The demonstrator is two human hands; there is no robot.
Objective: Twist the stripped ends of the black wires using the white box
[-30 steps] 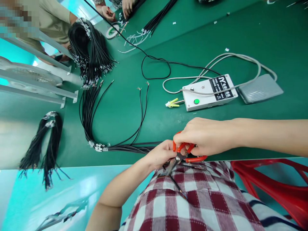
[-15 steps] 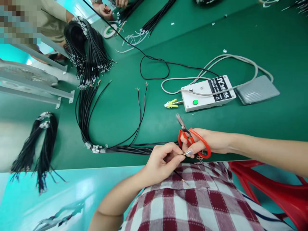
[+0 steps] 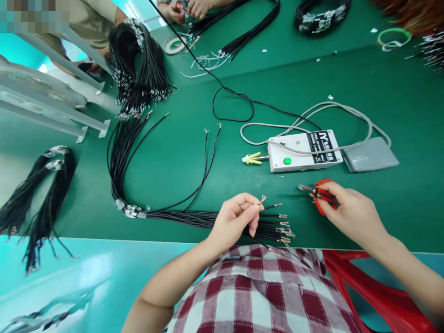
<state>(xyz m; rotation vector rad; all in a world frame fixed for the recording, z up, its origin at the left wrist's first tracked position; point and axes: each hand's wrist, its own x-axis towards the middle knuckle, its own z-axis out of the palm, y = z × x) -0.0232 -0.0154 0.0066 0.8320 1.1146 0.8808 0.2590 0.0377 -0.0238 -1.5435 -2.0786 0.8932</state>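
Between thumb and finger, my left hand [image 3: 237, 217] pinches a black cable whose stripped end [image 3: 263, 199] fans out into thin coloured wires. Under that hand runs a bundle of black cables [image 3: 183, 217], bound with clear tape [image 3: 133, 211] on the left, its stripped ends [image 3: 285, 230] spread out to the right. My right hand [image 3: 354, 210] grips red-handled scissors [image 3: 321, 194] to the right of the bundle, blades pointing left. Two black cables [image 3: 204, 171] curve away from the bundle, their frayed tips up the table.
A white box [image 3: 294, 157] with a green button and a yellow-green clip [image 3: 252, 158] lies ahead, beside a grey foot pedal [image 3: 371, 155]. Black cable bundles [image 3: 138, 64] hang at the left. Across the table, a co-worker's hands [image 3: 189, 9] handle cables. A red chair [image 3: 378, 291] stands at the lower right.
My right hand has moved right with the scissors, away from my left hand. The cable end in my left hand now shows spread coloured wires. The view has shifted slightly.
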